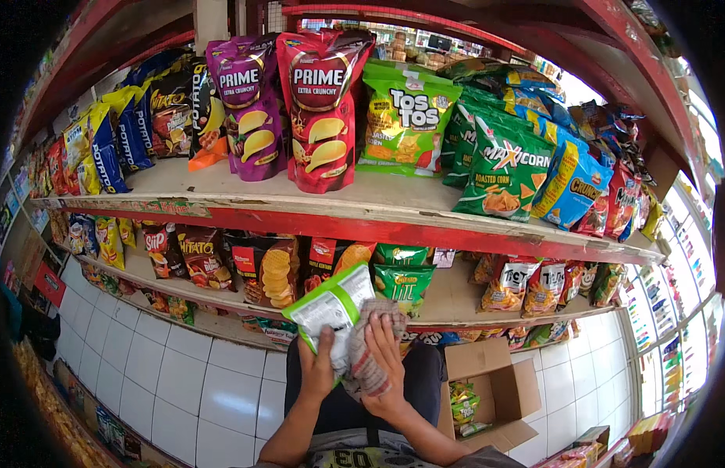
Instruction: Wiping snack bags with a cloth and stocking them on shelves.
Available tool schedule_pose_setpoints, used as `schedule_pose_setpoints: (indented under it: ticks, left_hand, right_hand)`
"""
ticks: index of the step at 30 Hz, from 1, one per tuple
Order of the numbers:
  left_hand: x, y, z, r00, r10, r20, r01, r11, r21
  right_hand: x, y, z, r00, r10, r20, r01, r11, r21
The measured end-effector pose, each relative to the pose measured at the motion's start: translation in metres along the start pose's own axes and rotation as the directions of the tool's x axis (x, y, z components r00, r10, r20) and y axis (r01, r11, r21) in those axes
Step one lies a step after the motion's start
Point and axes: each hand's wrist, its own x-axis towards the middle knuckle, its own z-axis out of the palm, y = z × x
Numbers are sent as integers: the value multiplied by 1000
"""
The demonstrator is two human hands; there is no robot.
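Observation:
A green and silver snack bag (333, 310), its printed back panel up, is gripped at its lower left part by my left hand (318, 365). My right hand (385, 362) holds a grey-brown cloth (368, 345) with reddish stripes, pressed against the bag's right side. Both hands are above my lap, in front of the lower shelf. Straight ahead on the upper shelf stand a purple Prime pouch (251, 117), a red Prime pouch (320, 117) and green Tos Tos bags (406, 123). Green Maxicorn bags (503, 169) lean to their right.
An open cardboard box (517, 386) with some green snack bags (465, 403) sits on the tiled floor (175, 374) at my right. The upper shelf's red edge (339, 225) runs across the view. More chip bags stand on the lower shelf (450, 304).

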Motion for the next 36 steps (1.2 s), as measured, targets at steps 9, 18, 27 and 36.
schedule_pose_setpoints:
  ticks: [9,18,27,36]
  left_hand:
    - [-2,-22,-6,975,-101,-199,92,994,-53]
    - [-10,-18,-1,995,94,-18,-88,972,220]
    - [-15,-10,3,998,-50,44,47,998,52]
    - [-8,-10,-2,992,-48,-118,41,997,-58]
  right_hand:
    - [4,-5,9,982,-40,184,58,994,-95]
    - [22,4,3,999,31,-12,-31,999,31]
    - [13,23,2,999,7,-51,-5,999,38]
    - [-9,18,17,996,-91,16,91,996,-9]
